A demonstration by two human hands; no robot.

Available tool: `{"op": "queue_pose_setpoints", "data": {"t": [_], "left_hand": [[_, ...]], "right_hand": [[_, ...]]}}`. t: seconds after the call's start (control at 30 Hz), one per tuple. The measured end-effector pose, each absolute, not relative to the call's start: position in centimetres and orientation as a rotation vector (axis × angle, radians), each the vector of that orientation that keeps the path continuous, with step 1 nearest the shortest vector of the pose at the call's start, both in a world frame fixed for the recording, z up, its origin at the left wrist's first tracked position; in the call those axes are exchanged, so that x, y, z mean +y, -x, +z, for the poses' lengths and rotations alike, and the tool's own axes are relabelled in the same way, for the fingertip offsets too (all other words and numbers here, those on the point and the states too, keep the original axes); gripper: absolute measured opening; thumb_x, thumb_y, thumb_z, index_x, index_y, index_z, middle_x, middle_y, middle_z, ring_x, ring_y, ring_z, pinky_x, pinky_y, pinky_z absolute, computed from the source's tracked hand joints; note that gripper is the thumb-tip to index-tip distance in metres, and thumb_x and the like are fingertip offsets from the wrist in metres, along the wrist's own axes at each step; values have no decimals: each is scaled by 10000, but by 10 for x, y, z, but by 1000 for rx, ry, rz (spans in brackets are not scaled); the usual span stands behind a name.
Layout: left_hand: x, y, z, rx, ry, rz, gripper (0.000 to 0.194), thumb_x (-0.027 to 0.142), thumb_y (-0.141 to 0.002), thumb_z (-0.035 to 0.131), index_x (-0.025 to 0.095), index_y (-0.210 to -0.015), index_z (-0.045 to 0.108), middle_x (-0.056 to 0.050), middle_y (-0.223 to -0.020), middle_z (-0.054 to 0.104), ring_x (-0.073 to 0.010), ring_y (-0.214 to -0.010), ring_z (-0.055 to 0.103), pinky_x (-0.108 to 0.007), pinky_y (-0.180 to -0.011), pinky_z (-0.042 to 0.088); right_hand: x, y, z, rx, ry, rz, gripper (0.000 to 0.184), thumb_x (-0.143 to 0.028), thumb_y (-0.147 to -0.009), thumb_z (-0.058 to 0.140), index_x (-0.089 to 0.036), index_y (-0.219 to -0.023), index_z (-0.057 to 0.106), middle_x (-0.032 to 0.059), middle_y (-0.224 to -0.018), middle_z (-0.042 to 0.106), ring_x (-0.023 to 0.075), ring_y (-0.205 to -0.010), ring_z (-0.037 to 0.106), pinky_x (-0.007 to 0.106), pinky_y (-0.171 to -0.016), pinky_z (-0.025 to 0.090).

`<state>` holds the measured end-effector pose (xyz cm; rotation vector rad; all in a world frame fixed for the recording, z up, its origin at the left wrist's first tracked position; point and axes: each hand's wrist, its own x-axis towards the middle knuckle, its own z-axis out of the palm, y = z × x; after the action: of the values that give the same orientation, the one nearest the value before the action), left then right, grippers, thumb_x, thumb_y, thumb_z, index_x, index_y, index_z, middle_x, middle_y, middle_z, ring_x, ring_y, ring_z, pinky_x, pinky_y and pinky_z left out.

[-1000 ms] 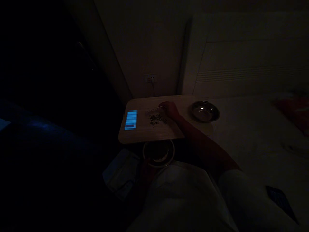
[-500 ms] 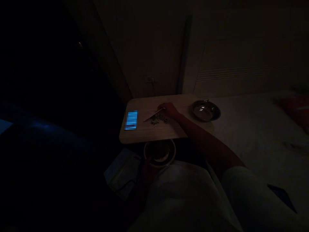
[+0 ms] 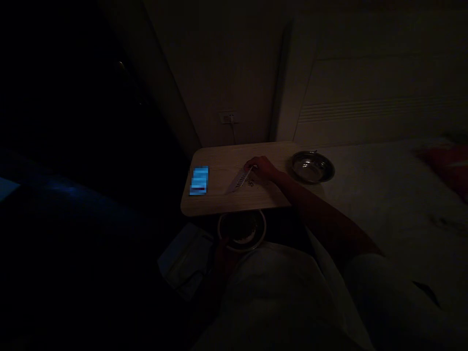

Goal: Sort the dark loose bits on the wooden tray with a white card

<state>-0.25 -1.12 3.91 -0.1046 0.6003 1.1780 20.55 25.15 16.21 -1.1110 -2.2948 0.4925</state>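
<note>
Very dim room: beyond the far edge rises a wall, with a light panel to its right; below the panel spreads a pale, bed-like expanse, while the left side is lost in shadow. The surface is a light wood-grain top with rounded corners, its far edge towards the wall. Just outside the near edge and apparently lower, a rimmed bowl sits close against the body; I judge it placed there so that my left hand can steady it. That hand is at the rim's left side, but the darkness hides whether its fingers grip or merely rest. A metal bowl stands at the far right corner, probably to leave the middle free; I cannot tell whether it overhangs the edge. My right hand is over the middle, its fingers pinching the upper end of a thin striped sheet. The sheet slants down towards the near edge, presumably held by its end to keep my knuckles raised; contact with the wood is unclear. A lit screen lies by the left edge, perhaps for easy viewing. Smallest, dark bits lie scattered just right of the sheet.
</note>
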Motion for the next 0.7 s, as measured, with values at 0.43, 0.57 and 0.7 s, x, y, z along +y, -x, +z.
{"op": "queue_pose_setpoints", "data": {"t": [0.43,0.57,0.7], "left_hand": [[-11,4,32,685,140,1192,493,217,-922,492,183,-1409,560,-81,-1092,787,-277,-1125,689,-493,-1132,377],[-11,3,38,726,126,1176,511,248,-927,503,176,-1432,532,-87,-1102,784,-276,-1086,706,-492,-1131,378],[-12,3,36,746,117,1185,501,249,-904,536,171,-1398,562,-95,-1116,778,-294,-1147,676,-511,-1120,390]], "right_hand": [[259,-217,159,-2328,924,517,409,-15,-582,423,-175,-769,750,33,-888,777,179,-892,702,263,-857,490],[259,-220,161,-2342,888,532,407,-26,-559,412,-177,-745,742,35,-887,778,183,-903,704,272,-870,493],[259,-221,161,-2337,865,557,386,-32,-555,419,-189,-717,731,25,-853,774,189,-918,706,287,-894,493]]}}
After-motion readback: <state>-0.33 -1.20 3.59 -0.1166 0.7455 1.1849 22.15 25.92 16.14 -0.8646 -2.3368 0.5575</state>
